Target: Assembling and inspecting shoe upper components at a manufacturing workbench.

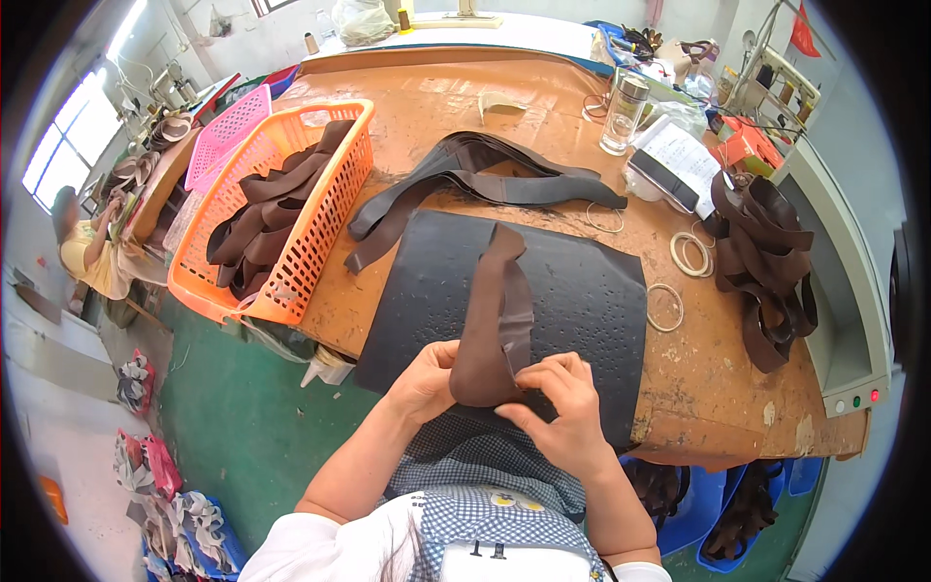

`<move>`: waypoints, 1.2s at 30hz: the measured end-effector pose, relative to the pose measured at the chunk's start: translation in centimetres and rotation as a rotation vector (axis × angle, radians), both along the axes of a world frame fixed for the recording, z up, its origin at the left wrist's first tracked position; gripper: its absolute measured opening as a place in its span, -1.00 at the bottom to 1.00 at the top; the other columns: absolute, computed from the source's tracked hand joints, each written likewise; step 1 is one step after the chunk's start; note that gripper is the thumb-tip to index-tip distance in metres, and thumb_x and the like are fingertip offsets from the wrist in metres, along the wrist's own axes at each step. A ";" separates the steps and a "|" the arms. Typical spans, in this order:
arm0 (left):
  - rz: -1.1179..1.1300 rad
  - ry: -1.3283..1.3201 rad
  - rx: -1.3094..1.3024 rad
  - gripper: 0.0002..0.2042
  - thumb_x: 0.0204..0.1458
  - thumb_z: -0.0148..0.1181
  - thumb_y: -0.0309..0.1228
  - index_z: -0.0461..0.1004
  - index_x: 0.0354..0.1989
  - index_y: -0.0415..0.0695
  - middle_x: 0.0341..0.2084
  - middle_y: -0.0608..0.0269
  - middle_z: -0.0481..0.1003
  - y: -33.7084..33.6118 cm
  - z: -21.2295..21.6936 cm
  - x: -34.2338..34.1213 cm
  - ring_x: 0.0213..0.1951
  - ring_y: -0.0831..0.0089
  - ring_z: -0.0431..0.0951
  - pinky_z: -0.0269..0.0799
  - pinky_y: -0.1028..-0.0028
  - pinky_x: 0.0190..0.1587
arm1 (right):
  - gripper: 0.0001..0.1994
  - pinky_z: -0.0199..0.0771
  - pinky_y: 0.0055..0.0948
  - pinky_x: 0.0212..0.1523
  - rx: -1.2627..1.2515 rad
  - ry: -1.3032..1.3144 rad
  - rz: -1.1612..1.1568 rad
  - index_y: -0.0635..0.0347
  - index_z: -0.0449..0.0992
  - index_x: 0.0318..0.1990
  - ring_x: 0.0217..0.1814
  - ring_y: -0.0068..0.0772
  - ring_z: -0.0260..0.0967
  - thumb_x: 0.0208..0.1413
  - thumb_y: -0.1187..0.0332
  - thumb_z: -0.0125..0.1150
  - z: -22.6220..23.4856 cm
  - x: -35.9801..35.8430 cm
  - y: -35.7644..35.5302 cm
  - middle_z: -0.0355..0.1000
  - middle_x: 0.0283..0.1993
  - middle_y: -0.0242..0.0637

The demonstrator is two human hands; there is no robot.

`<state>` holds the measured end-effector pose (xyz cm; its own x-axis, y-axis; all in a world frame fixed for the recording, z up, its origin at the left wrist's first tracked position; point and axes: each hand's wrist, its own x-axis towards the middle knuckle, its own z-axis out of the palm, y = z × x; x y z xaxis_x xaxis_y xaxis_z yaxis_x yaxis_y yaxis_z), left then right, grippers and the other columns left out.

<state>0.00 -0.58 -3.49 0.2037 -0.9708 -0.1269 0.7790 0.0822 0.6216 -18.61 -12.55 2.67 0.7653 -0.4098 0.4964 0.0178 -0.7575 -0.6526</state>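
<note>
A looped dark brown strip (482,335), like leather or stiff fabric, stands over the black perforated mat (592,320) near the table's front edge. My left hand (427,381) grips its near left side, thumb and fingers closed on the edge. On the other side my right hand (561,400) pinches the lower right edge of the same strip. The fingertips partly hide where it is held. Beyond the mat lies a bundle of long dark strips (485,177), folded over on the brown table top (407,107).
An orange basket (335,209) of brown strips stands left, beside a pink basket (228,131). More brown strips (766,252) hang at right by a grey machine (844,320). A glass jar (624,114), phone (664,180) and rings (690,254) lie near. Another person (92,247) sits far left.
</note>
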 end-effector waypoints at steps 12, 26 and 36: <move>-0.014 -0.113 0.091 -0.64 0.04 0.34 -0.53 0.50 0.02 -0.35 -0.16 0.10 0.60 0.5 0.5 -0.2 -0.19 0.42 0.65 0.63 0.42 -0.13 | -0.84 0.41 -0.67 -0.40 0.792 0.053 -0.017 0.35 0.52 -0.25 -0.33 -0.63 0.35 0.07 0.50 0.39 -0.8 0.7 3.2 0.45 -0.30 -0.38; -0.127 -0.151 0.068 -0.74 0.06 0.34 -0.50 0.54 -0.10 -0.34 -0.20 0.12 0.60 0.8 1.2 1.1 -0.18 0.43 0.64 0.60 0.46 -0.08 | -0.75 0.50 -0.50 -0.11 0.467 0.132 0.155 0.32 0.44 -0.18 -0.21 -0.48 0.52 0.05 0.49 0.41 1.2 0.5 1.4 0.51 -0.30 -0.20; -0.077 -0.206 0.191 -0.54 -0.01 0.41 -0.45 0.43 0.06 -0.32 -0.08 0.08 0.54 0.9 2.5 0.3 -0.09 0.39 0.61 0.60 0.43 -0.01 | -0.42 0.53 -0.48 -0.05 0.559 0.074 0.103 0.31 0.29 0.06 -0.08 -0.39 0.59 -0.05 0.40 0.53 -0.3 0.7 1.5 0.60 -0.20 -0.09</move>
<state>0.32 0.37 -0.99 0.1711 -0.9468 -0.2725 0.6345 -0.1057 0.7657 -17.91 -11.05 2.42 0.8397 -0.5160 0.1692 0.0125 -0.2932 -0.9560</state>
